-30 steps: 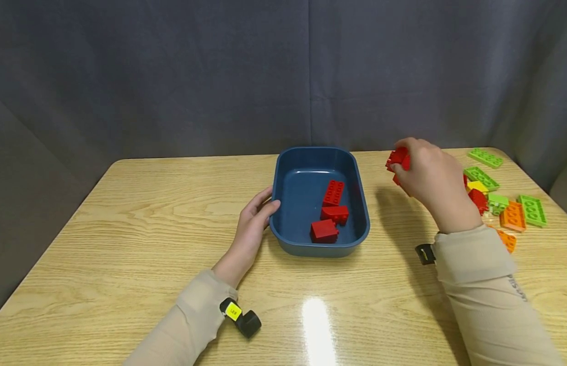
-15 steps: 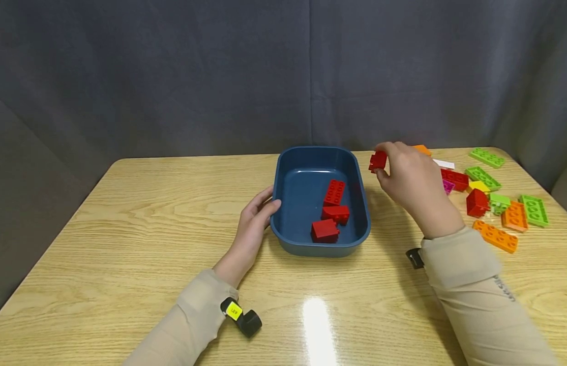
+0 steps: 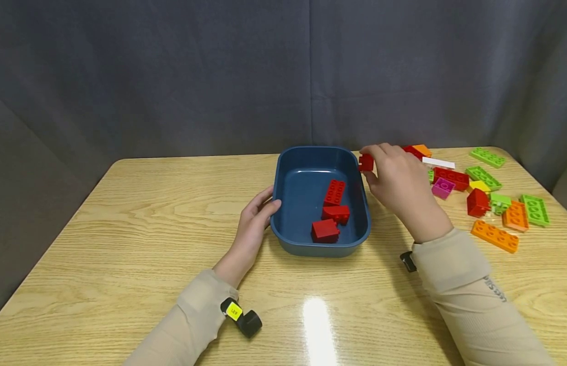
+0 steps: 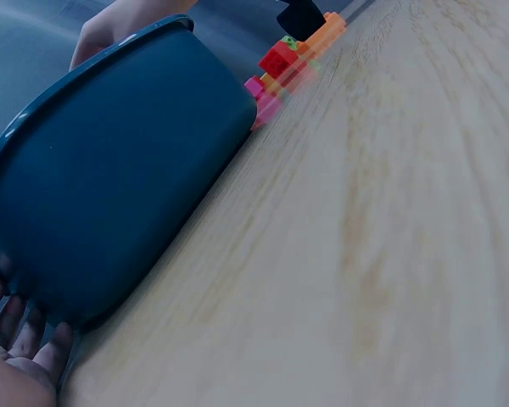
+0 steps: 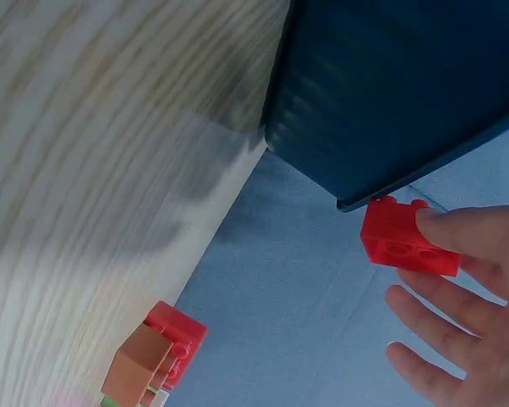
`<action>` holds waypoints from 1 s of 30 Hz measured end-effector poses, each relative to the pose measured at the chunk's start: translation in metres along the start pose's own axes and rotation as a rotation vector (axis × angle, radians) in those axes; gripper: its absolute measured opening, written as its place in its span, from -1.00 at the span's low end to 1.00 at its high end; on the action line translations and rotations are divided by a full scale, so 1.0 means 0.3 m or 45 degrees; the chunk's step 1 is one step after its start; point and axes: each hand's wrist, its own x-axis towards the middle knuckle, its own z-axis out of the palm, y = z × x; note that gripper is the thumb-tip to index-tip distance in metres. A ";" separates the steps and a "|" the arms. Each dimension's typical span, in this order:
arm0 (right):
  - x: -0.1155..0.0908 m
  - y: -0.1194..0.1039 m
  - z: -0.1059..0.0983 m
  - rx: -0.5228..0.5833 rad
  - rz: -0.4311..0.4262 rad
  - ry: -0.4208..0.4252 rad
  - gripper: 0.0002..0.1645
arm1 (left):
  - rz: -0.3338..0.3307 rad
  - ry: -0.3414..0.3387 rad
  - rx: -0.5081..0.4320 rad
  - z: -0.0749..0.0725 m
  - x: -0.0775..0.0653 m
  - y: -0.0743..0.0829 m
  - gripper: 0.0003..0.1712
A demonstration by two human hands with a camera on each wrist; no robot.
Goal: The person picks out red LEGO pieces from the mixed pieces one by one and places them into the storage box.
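Observation:
A dark blue bin stands at the middle of the table with several red toy bricks inside. My left hand holds the bin's left side, thumb over the rim; in the left wrist view, its fingers touch the outer wall. My right hand pinches a red brick between thumb and fingers, level with the bin's back right rim. The right wrist view shows the brick's studs facing the bin, right at the rim.
To the right lie loose toy bricks: an orange long brick, a magenta brick, a red brick, a white piece and several green plates. A grey curtain hangs behind the table.
My right hand has moved left with the red brick, from above the loose bricks to the bin's right rim, uncovering more of the pile. The left hand and bin stay put.

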 end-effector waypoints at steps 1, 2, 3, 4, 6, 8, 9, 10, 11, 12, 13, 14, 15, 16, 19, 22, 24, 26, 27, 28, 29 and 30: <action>0.000 -0.002 0.000 0.000 -0.004 0.011 -0.43 | 0.000 0.000 0.001 0.000 0.001 0.000 -0.43; 0.000 -0.003 -0.001 0.001 -0.008 0.024 -0.44 | -0.003 0.001 0.000 0.000 0.001 -0.001 -0.43; 0.000 -0.004 -0.001 0.003 -0.013 0.036 -0.44 | -0.005 0.002 0.000 0.000 0.000 0.000 -0.43; 0.000 -0.006 -0.001 0.005 -0.018 0.046 -0.44 | -0.006 0.002 -0.001 0.000 0.001 -0.001 -0.43; 0.001 -0.012 -0.002 0.012 -0.027 0.061 -0.46 | -0.002 0.000 -0.001 0.000 0.001 0.000 -0.44; 0.001 -0.018 0.000 0.021 -0.044 0.076 -0.48 | -0.004 0.003 -0.002 0.000 0.002 -0.001 -0.44; 0.001 -0.022 0.001 0.026 -0.050 0.078 -0.49 | -0.001 0.004 0.001 0.000 0.003 -0.002 -0.43; 0.001 -0.026 0.002 0.034 -0.055 0.075 -0.50 | 0.003 0.007 0.012 0.000 0.003 -0.002 -0.43; 0.001 -0.029 0.004 0.044 -0.056 0.067 -0.51 | 0.006 0.006 0.014 0.000 0.003 -0.002 -0.43; 0.001 -0.032 0.005 0.056 -0.058 0.057 -0.51 | 0.003 0.007 0.013 0.000 0.003 -0.002 -0.43; 0.001 -0.036 0.006 0.066 -0.053 0.042 -0.51 | 0.001 0.007 0.013 0.000 0.003 -0.002 -0.43; 0.000 -0.038 0.009 0.074 -0.052 0.031 -0.50 | 0.001 0.004 0.010 0.000 0.003 -0.002 -0.43; 0.000 -0.040 0.011 0.082 -0.047 0.014 -0.50 | -0.002 0.003 0.009 0.000 0.003 -0.001 -0.43; 0.000 -0.043 0.013 0.089 -0.045 -0.003 -0.49 | -0.003 0.001 0.004 -0.001 0.002 -0.001 -0.43; -0.002 -0.048 0.024 0.090 -0.069 -0.033 -0.49 | -0.013 -0.002 -0.012 -0.002 0.002 0.000 -0.43; -0.002 -0.051 0.038 0.089 -0.118 -0.046 -0.49 | -0.014 0.000 -0.012 -0.002 0.002 0.000 -0.44; -0.002 -0.052 0.048 0.087 -0.156 -0.045 -0.50 | -0.013 0.001 -0.012 -0.001 0.002 0.001 -0.44; -0.003 -0.052 0.056 0.088 -0.185 -0.045 -0.51 | -0.010 -0.001 -0.010 -0.001 0.001 0.001 -0.44; -0.004 -0.052 0.060 0.089 -0.193 -0.048 -0.52 | -0.012 0.002 -0.009 -0.001 0.001 0.001 -0.44; -0.004 -0.051 0.063 0.089 -0.199 -0.052 -0.52 | -0.012 0.002 -0.008 -0.001 0.001 0.001 -0.44; -0.005 -0.052 0.065 0.088 -0.203 -0.055 -0.53 | -0.014 0.002 -0.006 -0.001 0.002 0.001 -0.44; -0.006 -0.052 0.067 0.086 -0.205 -0.060 -0.53 | -0.015 0.004 -0.004 -0.001 0.002 0.001 -0.44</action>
